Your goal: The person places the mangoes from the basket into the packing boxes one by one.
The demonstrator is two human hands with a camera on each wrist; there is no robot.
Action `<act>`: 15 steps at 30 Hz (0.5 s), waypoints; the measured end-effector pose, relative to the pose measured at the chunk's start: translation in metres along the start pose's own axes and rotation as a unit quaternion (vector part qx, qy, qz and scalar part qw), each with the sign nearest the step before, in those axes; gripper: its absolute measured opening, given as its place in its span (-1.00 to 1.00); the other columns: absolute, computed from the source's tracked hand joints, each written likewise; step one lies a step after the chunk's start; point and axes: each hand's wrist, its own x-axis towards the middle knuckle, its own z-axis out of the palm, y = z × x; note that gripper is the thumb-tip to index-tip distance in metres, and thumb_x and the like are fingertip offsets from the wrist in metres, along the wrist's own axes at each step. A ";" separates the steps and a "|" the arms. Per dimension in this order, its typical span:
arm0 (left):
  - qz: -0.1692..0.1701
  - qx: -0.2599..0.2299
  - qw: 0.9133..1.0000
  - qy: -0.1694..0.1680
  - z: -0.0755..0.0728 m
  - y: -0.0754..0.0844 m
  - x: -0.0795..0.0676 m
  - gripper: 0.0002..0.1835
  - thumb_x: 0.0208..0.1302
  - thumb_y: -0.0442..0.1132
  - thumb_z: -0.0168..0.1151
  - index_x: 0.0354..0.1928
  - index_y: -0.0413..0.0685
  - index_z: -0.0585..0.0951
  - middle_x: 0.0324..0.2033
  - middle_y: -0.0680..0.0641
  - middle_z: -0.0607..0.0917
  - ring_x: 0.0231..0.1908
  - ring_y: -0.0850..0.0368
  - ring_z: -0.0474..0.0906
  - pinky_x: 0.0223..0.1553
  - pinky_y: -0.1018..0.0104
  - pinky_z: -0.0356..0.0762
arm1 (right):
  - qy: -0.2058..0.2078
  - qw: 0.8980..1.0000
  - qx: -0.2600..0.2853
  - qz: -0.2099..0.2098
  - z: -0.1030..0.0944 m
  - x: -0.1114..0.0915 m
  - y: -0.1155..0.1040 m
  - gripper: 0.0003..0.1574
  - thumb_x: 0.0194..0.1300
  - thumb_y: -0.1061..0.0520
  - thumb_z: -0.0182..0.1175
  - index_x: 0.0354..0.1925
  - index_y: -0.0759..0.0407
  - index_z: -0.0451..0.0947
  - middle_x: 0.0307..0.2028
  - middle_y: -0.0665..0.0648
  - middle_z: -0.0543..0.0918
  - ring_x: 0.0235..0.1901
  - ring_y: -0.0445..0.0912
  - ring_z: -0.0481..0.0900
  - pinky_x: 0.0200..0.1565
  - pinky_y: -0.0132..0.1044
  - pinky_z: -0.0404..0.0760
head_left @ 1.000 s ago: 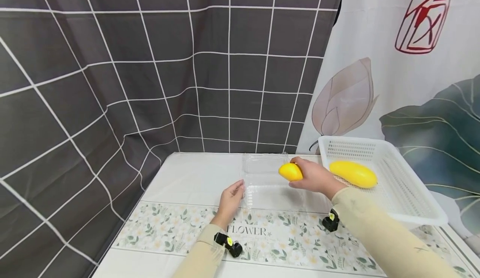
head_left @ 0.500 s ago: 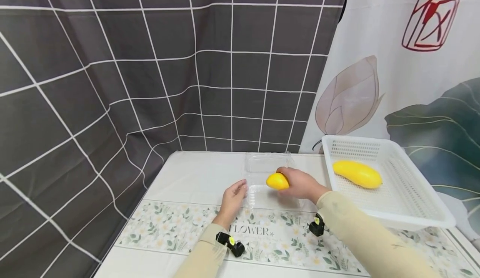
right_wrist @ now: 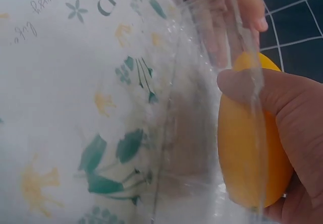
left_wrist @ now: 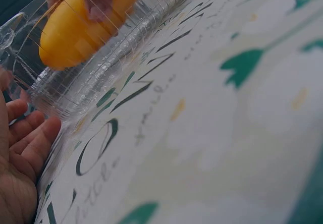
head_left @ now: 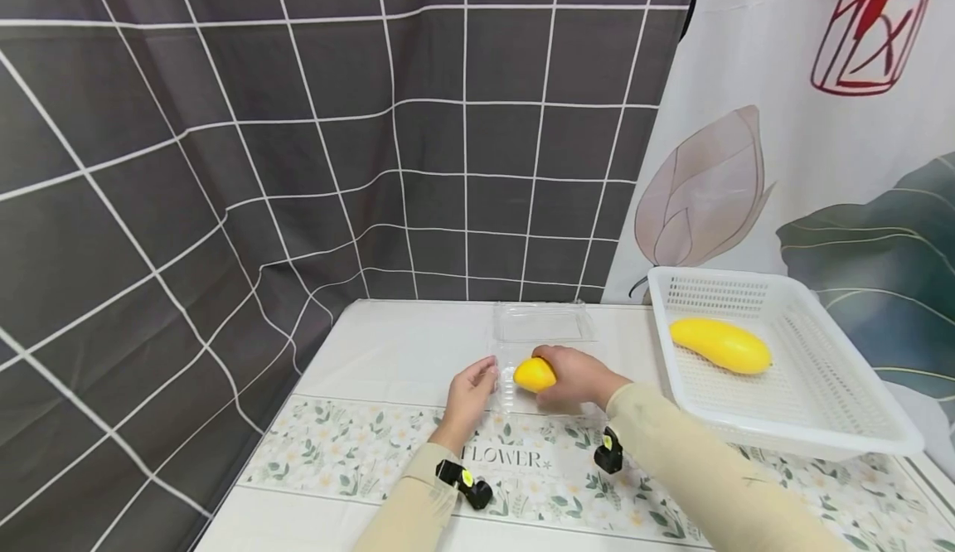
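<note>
On the white table point(head_left: 403, 336) before me: 1 clear box point(head_left: 508, 401), lid point(head_left: 545, 323) open behind; 1 yellow fruit point(head_left: 533, 375), seen through the box wall, grasped by the right hand point(head_left: 576, 372); left hand point(head_left: 468, 392), loose fingers at the box's left end. I'd lower slowly, box steadied.

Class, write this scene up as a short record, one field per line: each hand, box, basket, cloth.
Left hand: fingers at the left side of the box
Right hand: grips a yellow fruit at the box; contact with its floor unclear
Box: clear, lid open
Basket: white, holds a longer yellow fruit
Cloth: white, flowered band
</note>
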 end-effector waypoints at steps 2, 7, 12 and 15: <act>0.002 0.002 1.000 -0.001 0.000 0.001 0.000 -0.56 0.52 -0.07 0.14 0.31 -0.08 0.55 0.19 -0.10 0.65 0.11 0.04 0.62 0.09 0.33 0.64 | -0.010 1.000 0.003 -0.003 0.003 0.000 -0.001 -0.27 -0.04 0.03 0.58 0.10 0.08 0.53 -0.26 -0.11 0.59 -0.31 -0.15 0.48 -0.13 -0.15 0.53; 0.003 0.007 1.000 0.004 -0.001 0.002 0.000 -0.58 0.53 -0.09 0.13 0.30 -0.10 0.56 0.19 -0.11 0.65 0.13 0.02 0.62 0.08 0.34 0.65 | -0.025 1.000 0.000 -0.010 0.011 0.002 -0.004 -0.26 -0.01 0.01 0.58 0.13 0.07 0.53 -0.23 -0.11 0.60 -0.27 -0.15 0.49 -0.09 -0.14 0.54; 0.001 0.007 1.000 0.005 0.000 0.002 0.000 -0.58 0.53 -0.10 0.12 0.30 -0.12 0.56 0.23 -0.12 0.63 0.16 -0.01 0.61 0.09 0.32 0.64 | -0.030 0.999 -0.004 -0.010 0.014 0.002 -0.006 -0.24 0.00 0.00 0.58 0.16 0.09 0.53 -0.20 -0.10 0.61 -0.26 -0.16 0.50 -0.07 -0.13 0.56; -0.001 0.009 1.000 0.006 0.002 0.002 0.001 -0.58 0.53 -0.11 0.12 0.30 -0.12 0.56 0.23 -0.12 0.63 0.17 -0.01 0.60 0.09 0.33 0.64 | -0.034 0.999 -0.001 -0.010 0.015 0.001 -0.005 -0.23 0.01 0.00 0.58 0.17 0.10 0.53 -0.19 -0.09 0.62 -0.25 -0.16 0.51 -0.05 -0.12 0.57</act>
